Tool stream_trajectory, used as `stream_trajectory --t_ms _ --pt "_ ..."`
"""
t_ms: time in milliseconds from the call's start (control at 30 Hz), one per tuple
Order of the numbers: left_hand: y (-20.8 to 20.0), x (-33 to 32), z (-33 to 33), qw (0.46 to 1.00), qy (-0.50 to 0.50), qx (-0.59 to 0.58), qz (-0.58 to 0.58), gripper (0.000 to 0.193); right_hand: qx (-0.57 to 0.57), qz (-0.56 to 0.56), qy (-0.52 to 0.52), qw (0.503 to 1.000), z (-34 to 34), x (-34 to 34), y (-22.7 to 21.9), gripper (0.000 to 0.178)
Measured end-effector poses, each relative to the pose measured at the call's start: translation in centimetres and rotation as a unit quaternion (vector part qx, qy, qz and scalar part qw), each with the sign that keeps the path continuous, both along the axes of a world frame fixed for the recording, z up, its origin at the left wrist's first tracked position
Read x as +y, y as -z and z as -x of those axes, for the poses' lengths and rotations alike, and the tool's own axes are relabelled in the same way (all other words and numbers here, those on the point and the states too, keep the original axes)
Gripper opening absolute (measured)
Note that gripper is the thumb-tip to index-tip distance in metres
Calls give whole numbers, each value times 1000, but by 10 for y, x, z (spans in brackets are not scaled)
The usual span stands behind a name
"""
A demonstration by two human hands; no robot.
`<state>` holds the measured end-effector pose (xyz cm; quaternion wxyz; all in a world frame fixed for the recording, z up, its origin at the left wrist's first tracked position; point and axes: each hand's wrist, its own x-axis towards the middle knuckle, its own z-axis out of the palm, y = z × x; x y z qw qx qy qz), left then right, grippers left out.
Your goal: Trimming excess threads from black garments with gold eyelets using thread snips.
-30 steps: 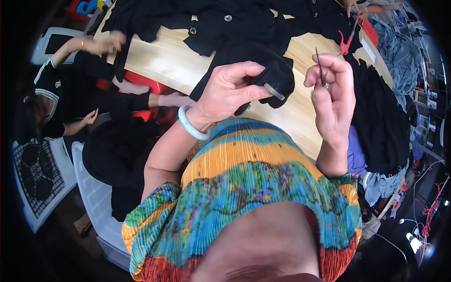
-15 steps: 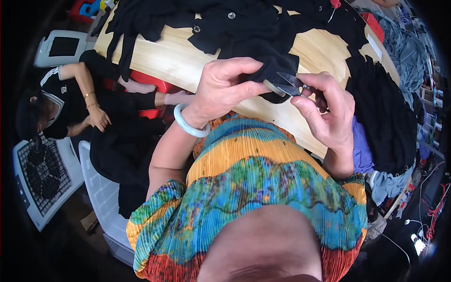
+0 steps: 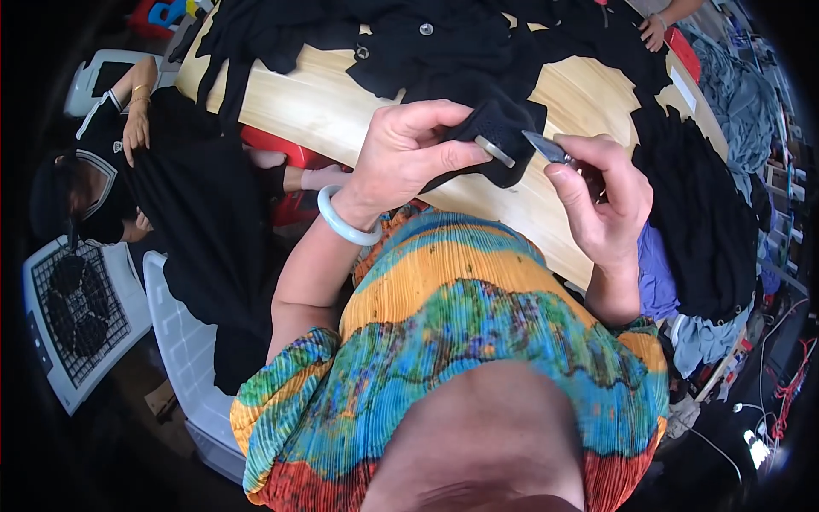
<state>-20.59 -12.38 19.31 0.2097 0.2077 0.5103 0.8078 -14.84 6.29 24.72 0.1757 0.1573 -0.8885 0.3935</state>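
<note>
My left hand [image 3: 418, 149], a pale bangle on its wrist, pinches a piece of black cloth [image 3: 499, 124] between thumb and fingers. By the thumb tip, a small pale bar-like piece [image 3: 495, 151] stands out against the cloth; whether it is a button or a trim I cannot tell. In my right hand [image 3: 601, 192] is a small pair of thread snips [image 3: 546, 148], held between thumb and fingers. Their pointed blades look closed together and sit just right of the cloth, apart from the pale piece. The snips' handles are mostly hidden by my fingers.
Black garments [image 3: 444, 51] with round metal rings lie across the wooden table [image 3: 316, 98]. More black cloth [image 3: 695, 222] hangs at the right. A co-worker [image 3: 98, 183] sits left, holding black cloth above a white plastic bin [image 3: 175, 311]. Another person's hand [image 3: 654, 32] rests at the far right.
The snips have drawn back right from the pale piece, and their blades have come together. The left co-worker has lifted black cloth. A hand has come in at the far right.
</note>
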Motion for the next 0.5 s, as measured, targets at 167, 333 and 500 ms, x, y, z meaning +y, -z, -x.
stream_trajectory --t_ms 167,333,500 --pt "3 1 0 1000 4 -9 -8 22 -22 1 -15 1000 2 -3 1 25" --pt "10 2 1 1000 8 -17 -23 21 -31 25 7 999 4 -6 5 21" --pt "-1 13 7 943 24 -266 -197 18 -108 267 11 958 18 -4 29 44"
